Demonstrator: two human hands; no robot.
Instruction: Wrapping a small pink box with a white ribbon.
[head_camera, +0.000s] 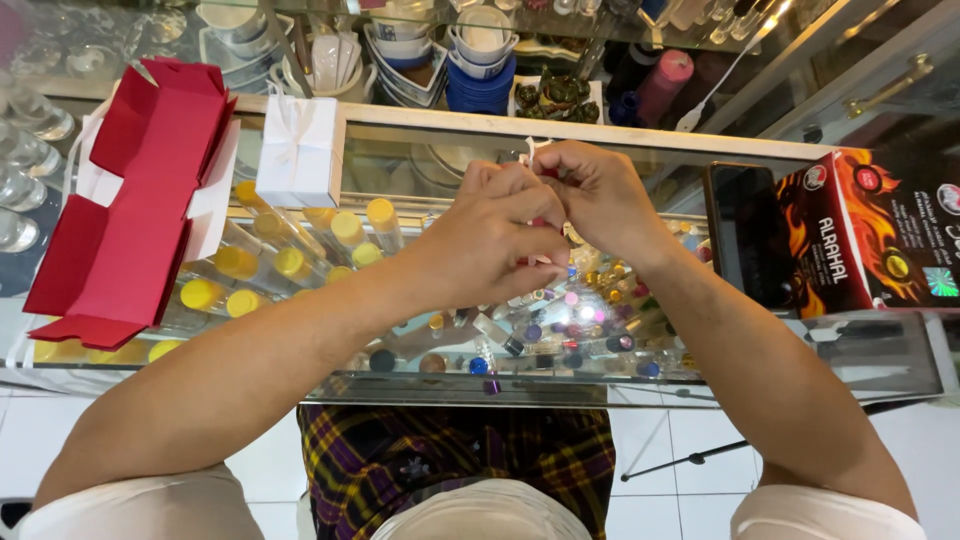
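Hands, left (490, 235) and right (595, 195), press together pinching a small red-and-white item above the smooth glass counter (620, 390).

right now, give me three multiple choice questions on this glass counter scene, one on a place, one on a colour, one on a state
1. Where does the small white gift box stand?
A. on the glass counter, just right of the red folded carton
B. on the floor
C. on top of the dark phone

2. What colour are the caps of the bottles under the glass at left?
A. green
B. yellow
C. black

3. How are the left hand and right hand?
A. wide apart
B. flat on the glass
C. together, fingers pinched on something small

Answers: 1 A, the box sits beside the carton on the counter; 2 B, the caps show yellow; 3 C, both hands meet above the counter.
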